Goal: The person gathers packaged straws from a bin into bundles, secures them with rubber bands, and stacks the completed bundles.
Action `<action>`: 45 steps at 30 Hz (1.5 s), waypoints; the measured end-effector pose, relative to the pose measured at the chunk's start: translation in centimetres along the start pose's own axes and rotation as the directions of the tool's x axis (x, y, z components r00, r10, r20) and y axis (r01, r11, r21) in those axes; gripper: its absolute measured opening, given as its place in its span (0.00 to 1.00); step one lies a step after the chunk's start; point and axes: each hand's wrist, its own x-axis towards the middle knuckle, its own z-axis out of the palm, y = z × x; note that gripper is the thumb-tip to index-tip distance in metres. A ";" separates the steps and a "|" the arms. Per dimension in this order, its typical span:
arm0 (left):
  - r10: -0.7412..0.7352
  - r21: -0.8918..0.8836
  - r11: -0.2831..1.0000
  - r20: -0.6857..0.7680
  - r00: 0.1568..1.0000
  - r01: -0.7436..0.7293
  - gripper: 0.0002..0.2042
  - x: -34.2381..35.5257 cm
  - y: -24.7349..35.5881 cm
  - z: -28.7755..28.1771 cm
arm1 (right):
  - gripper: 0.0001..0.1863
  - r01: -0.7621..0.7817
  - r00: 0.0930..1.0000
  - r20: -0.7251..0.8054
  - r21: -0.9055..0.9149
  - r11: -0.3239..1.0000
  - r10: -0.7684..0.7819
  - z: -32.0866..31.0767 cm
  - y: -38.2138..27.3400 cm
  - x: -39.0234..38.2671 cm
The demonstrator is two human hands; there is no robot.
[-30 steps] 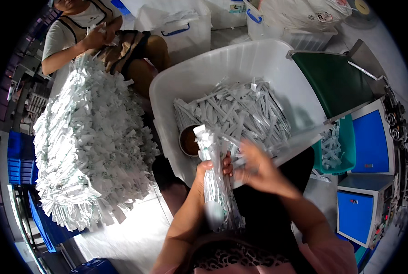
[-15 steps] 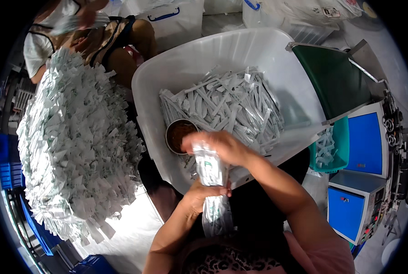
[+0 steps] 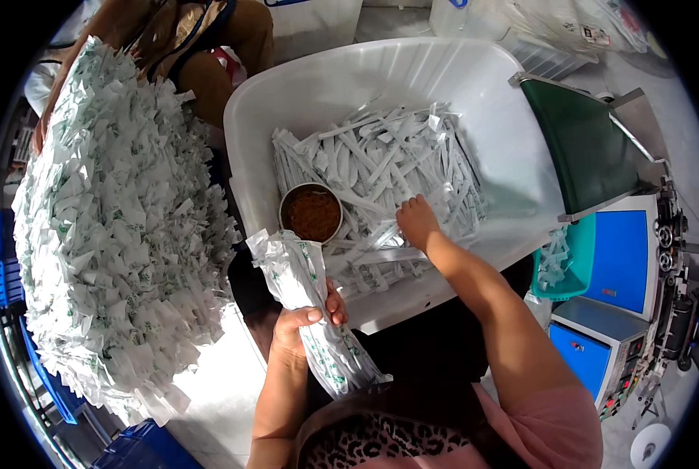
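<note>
My left hand (image 3: 306, 316) is wrapped round a thick bundle of slim white packets (image 3: 318, 336) with green print, tilted in front of my body. My right hand (image 3: 417, 222) is down in the big white plastic tub (image 3: 514, 156), at the near side of a heap of loose slim packets (image 3: 373, 160). Its fingers are curled in; whatever they pinch is hidden. A round metal tin (image 3: 311, 213) with reddish-brown stuff inside sits in the tub, just beyond the bundle's upper end.
A tall pile of similar packets (image 3: 123, 250) rises on the left, with another person (image 3: 232, 47) behind it. At the right, a green chute (image 3: 576, 148) meets the tub's rim. Beneath it are a teal basket (image 3: 580, 258) and blue-doored machine cabinets (image 3: 619, 250).
My right hand has left the bundle's top and gone right, down into the heap. The bundle, still in my left hand, has shifted left and now leans. The person behind the pile has moved.
</note>
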 end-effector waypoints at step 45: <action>0.136 -0.071 0.989 0.094 0.986 -0.130 0.24 -4.5 1.6 -0.4 | 0.09 0.181 0.976 -0.179 0.343 0.922 -0.124 -5.2 -12.5 7.5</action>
